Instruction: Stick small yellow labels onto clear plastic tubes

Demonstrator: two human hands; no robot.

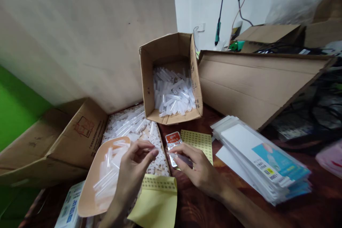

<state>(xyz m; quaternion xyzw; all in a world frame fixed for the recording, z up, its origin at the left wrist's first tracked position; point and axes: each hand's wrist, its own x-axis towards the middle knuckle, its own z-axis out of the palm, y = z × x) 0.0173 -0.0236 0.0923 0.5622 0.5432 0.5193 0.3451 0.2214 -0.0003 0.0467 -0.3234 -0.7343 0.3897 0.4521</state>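
My right hand (196, 165) pinches a small clear plastic tube (183, 158) between thumb and fingers, above a red and silver packet (173, 138) and a yellow sticker sheet (199, 142). My left hand (140, 156) is at the centre-left, thumb and fingertips bent close together; whatever lies between them is too small to make out. Left of it, an orange tray (87, 188) holds clear tubes. Small white caps (157, 153) and more tubes (136, 123) fill a shallow cardboard tray behind. A second yellow sheet (156, 205) lies below my hands.
An open cardboard box (146, 85) of tubes tips towards me at the back centre. Another open box (77, 139) stands left. Stacked printed plastic sleeves (259, 156) lie right, before a leaning cardboard panel (256, 82). Cables hang at the wall.
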